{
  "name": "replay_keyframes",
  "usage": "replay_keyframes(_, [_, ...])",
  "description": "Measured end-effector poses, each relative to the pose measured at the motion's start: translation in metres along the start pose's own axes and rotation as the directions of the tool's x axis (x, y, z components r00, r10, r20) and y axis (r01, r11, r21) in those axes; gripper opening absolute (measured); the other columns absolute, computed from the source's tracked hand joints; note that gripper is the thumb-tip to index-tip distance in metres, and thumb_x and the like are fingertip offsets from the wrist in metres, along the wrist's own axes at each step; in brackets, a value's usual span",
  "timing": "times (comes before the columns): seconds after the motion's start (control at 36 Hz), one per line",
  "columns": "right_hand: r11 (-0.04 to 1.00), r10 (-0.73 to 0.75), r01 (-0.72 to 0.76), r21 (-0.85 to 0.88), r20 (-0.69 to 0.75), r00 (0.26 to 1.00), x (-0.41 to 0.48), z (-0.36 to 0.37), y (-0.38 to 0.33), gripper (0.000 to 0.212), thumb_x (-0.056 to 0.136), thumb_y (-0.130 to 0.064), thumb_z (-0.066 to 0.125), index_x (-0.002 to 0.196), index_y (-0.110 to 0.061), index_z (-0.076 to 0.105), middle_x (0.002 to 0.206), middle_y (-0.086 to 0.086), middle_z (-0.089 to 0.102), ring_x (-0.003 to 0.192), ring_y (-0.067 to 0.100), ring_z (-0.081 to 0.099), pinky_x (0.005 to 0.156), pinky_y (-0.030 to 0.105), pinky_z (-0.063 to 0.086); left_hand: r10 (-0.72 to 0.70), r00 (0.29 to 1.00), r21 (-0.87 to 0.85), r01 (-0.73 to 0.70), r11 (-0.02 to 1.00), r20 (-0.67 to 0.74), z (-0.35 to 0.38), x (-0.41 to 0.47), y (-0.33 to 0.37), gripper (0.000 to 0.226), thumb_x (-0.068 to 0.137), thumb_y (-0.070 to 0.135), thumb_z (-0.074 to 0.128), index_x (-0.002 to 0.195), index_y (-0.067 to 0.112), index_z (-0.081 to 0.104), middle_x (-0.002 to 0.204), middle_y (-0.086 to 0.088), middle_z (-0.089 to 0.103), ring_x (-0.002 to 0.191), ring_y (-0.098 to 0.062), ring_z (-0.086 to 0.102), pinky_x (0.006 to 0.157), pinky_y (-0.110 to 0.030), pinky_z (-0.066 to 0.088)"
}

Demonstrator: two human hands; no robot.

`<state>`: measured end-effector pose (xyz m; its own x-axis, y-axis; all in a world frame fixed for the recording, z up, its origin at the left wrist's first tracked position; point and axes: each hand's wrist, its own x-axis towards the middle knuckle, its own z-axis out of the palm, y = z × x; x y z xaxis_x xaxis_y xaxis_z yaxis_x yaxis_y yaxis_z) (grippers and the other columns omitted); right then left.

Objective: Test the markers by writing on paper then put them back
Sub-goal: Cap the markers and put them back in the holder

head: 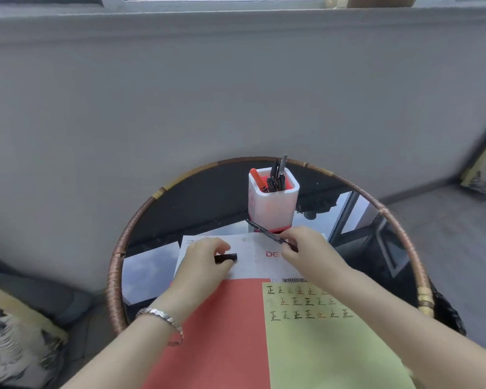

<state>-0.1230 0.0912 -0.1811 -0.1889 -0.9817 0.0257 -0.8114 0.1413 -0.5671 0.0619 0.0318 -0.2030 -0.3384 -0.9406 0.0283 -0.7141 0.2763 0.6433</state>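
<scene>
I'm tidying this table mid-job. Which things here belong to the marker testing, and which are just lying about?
Part of the job:
- marker, held in the right hand
- black cap, held in the left hand
- green paper with test marks
- pen holder

Lying about:
- red sheet
- white printed sheet
- cushion

Both bare forearms reach in from the bottom corners of the frame toward its lower middle. The left hand [208, 256] lies knuckles up, fingers curled round a short black cap [226, 258]. The right hand [306, 245], just right of it, pinches a dark marker [267, 233] at its fingertips. The two hands do not touch.
</scene>
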Motion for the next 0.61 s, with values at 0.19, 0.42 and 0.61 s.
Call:
replay_keyframes(0.19, [0.991, 0.0, 0.013, 0.133, -0.093, 0.996, -0.036, -0.032, 0.026, 0.026, 0.095, -0.015, 0.039, 0.11, -0.017, 0.06, 0.083, -0.007, 0.056, 0.074, 0.008, 0.056, 0.061, 0.014, 0.044, 0.082, 0.996, 0.208, -0.088, 0.974, 0.036, 0.004, 0.002, 0.001, 0.022, 0.087, 0.015, 0.057, 0.107, 0.019, 0.064, 0.105, 0.002, 0.059, 0.105, -0.02, 0.046, 0.091, -0.032, 0.038])
replay_keyframes(0.42, [0.985, 0.028, -0.005, 0.172, -0.132, 0.991, -0.055, -0.04, 0.042, 0.023, 0.094, -0.012, 0.041, 0.103, -0.021, 0.06, 0.093, -0.003, 0.063, 0.081, 0.017, 0.061, 0.067, 0.013, 0.044, 0.065, 0.997, 0.011, -0.066, 0.998, 0.027, -0.004, -0.002, 0.017, 0.009, 0.093, 0.016, 0.051, 0.094, 0.021, 0.059, 0.094, 0.007, 0.051, 0.085, -0.005, 0.05, 0.065, -0.015, 0.037])
replay_keyframes(0.61, [0.971, -0.033, 0.065, 0.231, -0.138, 0.99, -0.063, -0.043, 0.044, 0.013, 0.094, -0.03, 0.041, 0.092, -0.037, 0.052, 0.086, 0.002, 0.066, 0.083, 0.02, 0.06, 0.071, 0.027, 0.046, -0.028, 0.997, -0.577, -0.017, 0.816, -0.07, -0.011, -0.027, 0.056, 0.01, 0.088, 0.011, 0.06, 0.088, 0.021, 0.062, 0.081, 0.005, 0.065, 0.057, 0.006, 0.057, 0.055, -0.007, 0.044])
